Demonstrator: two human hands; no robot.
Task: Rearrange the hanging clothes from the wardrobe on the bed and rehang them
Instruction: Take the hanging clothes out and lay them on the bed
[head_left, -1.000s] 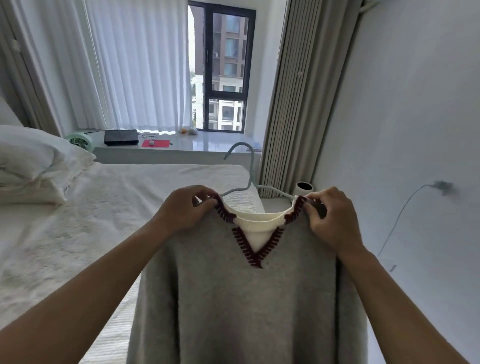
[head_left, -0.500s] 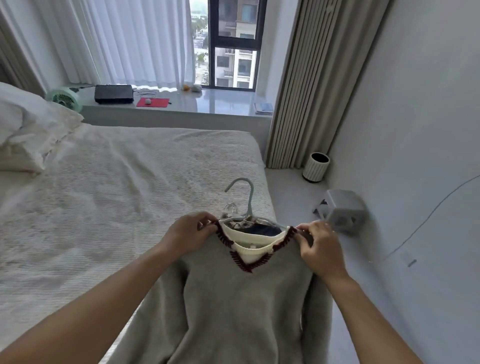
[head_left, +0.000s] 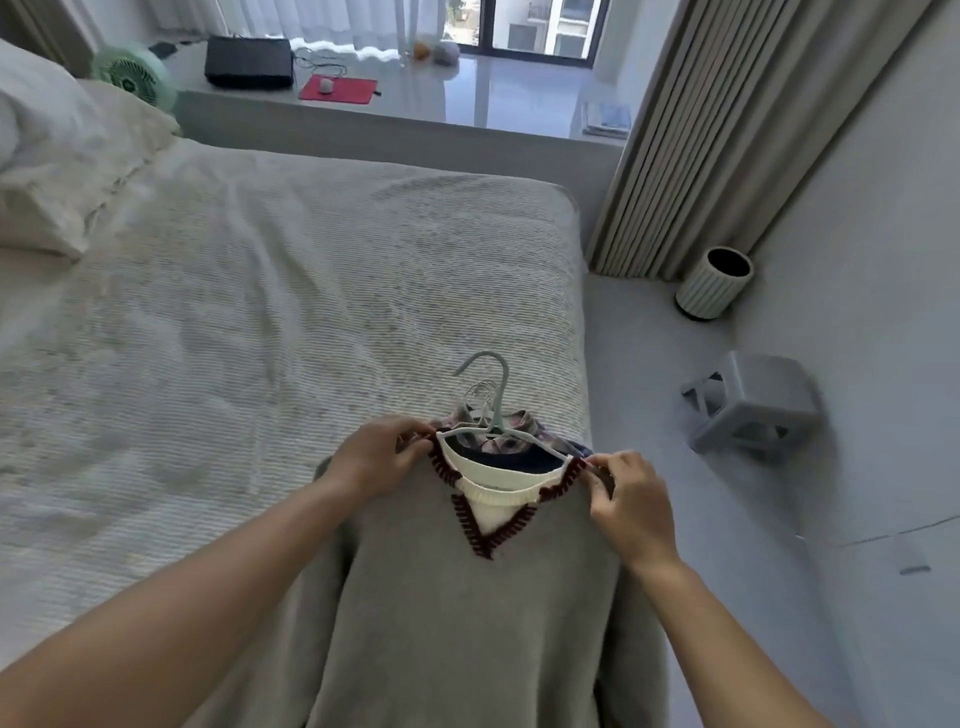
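Seemingly to spread it flat, both hands hold a grey V-neck sweater (head_left: 457, 613) by its shoulders over the near corner of the bed (head_left: 249, 291). The left hand (head_left: 376, 460) pinches the maroon-stitched collar on one side, and the right hand (head_left: 631, 501) pinches the other. Its pale hanger (head_left: 491, 415) sits inside the neckline, hook pointing up the bed. Other hangered garments (head_left: 498, 444) lie beneath, so it likely tops a pile awaiting rehanging.

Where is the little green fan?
In the head view, the green fan sits at the far upper left, on the window ledge beside the pillow and left of the black box.
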